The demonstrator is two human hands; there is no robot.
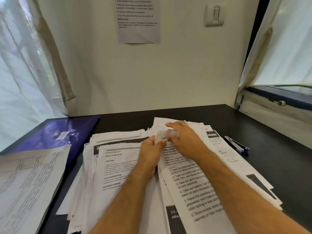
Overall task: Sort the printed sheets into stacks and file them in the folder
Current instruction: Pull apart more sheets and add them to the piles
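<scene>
Head view shows the left hand (150, 150) and the right hand (183, 139) both pinching the far end of the top sheet (189, 174) near the table's (253, 125) far edge, probably to peel it from the pile.

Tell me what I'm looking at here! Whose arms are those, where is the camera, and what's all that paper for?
There is just one picture, taken by a camera worn on a person's head, so you see their own two arms reaching forward. No machine here, only bare hands. On the dark table lie messy stacks of printed sheets. The left hand and right hand both pinch the top corner of one printed sheet, as if peeling it from the pile. To the left lies a purple folder with a sheet of tables on it. On the right lies a blue pen. A notice is stuck to the wall.
</scene>
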